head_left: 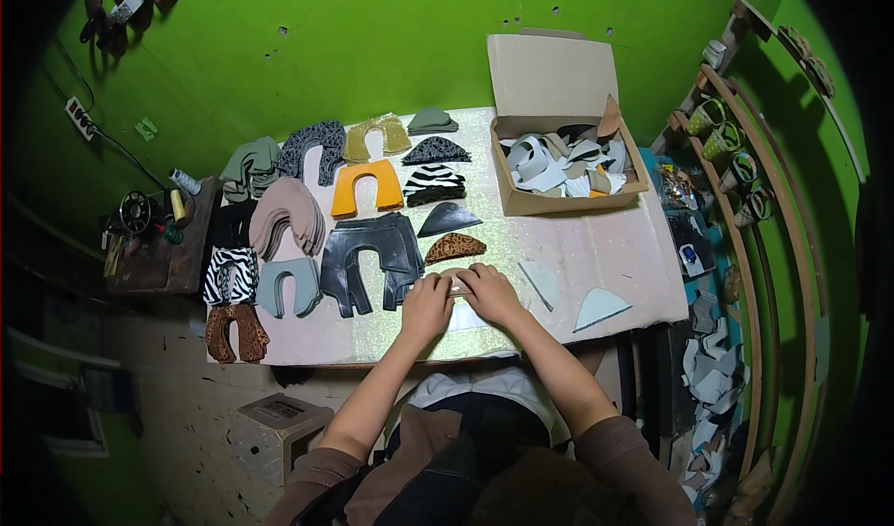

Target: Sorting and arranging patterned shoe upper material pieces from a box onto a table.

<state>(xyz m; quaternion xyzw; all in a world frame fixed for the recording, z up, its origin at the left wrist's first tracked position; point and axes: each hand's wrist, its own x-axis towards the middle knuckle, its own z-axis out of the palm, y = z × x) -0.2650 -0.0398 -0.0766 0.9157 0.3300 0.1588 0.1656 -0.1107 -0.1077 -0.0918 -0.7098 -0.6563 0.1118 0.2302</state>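
The bench (624,256) is pale, partly glittery. From its middle, gold U-pieces (358,143) lie at 11 o'clock, orange U-pieces (345,195) at 10, black U-pieces (345,263) and zebra U-pieces (218,276) at 9, leopard U-pieces (220,335) at 8. A column of half-moons (435,183) runs from 12 o'clock inward. An open box (568,203) stands at 2; two pale triangles (601,310) lie apart at 4.
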